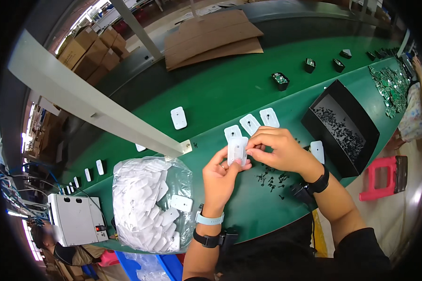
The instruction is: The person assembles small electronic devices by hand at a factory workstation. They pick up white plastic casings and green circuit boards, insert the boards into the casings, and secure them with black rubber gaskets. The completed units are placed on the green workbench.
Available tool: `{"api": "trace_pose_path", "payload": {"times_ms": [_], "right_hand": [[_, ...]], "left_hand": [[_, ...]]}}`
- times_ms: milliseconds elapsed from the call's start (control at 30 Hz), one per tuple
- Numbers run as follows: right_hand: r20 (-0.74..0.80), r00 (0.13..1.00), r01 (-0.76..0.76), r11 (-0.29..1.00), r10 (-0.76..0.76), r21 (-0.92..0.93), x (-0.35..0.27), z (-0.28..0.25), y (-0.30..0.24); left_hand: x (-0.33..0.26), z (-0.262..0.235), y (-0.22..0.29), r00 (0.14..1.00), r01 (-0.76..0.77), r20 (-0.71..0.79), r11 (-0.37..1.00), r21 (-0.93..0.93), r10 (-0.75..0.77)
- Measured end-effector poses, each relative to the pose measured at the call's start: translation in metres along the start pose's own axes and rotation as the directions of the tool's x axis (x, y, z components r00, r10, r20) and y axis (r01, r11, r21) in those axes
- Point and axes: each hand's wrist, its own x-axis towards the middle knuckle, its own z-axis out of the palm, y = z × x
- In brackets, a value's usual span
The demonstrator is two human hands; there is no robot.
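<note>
My left hand (220, 182) grips a white plastic cover (237, 146) between thumb and fingers, holding it up over the green worktop. My right hand (280, 149) is closed in a pinch at the cover's right edge; whatever its fingertips hold is hidden. Just beyond lie three similar covers, a near one (232, 132), a middle one (250, 124) and a far one (269, 117), each with a small black part on it. Loose small black parts (271, 180) are scattered below my right hand. Another white cover (317, 151) rests beside my right wrist.
A clear bag (140, 201) of white covers lies left. Right stands a black box (340, 126) of small black parts, with green circuit boards (390, 89) farther off. A metal post (103, 105) rises beside the belt (211, 100), which carries white covers and black housings (280, 81). Other people sit at both ends.
</note>
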Motion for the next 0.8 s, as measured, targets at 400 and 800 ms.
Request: {"api": "trace_pose_path", "payload": {"times_ms": [400,800], "right_hand": [[-0.095,0.987,0.116,0.986,-0.127,-0.116,0.003,0.011,0.004],[0.084,0.916,-0.381,0.78,0.393,0.496,-0.001,0.018,-0.002]], "left_hand": [[-0.006,0.008,-0.003,0.997,-0.082,0.008,0.996,0.036,0.082],[-0.009,0.005,-0.005,0.998,-0.053,-0.02,0.999,0.008,0.053]]}}
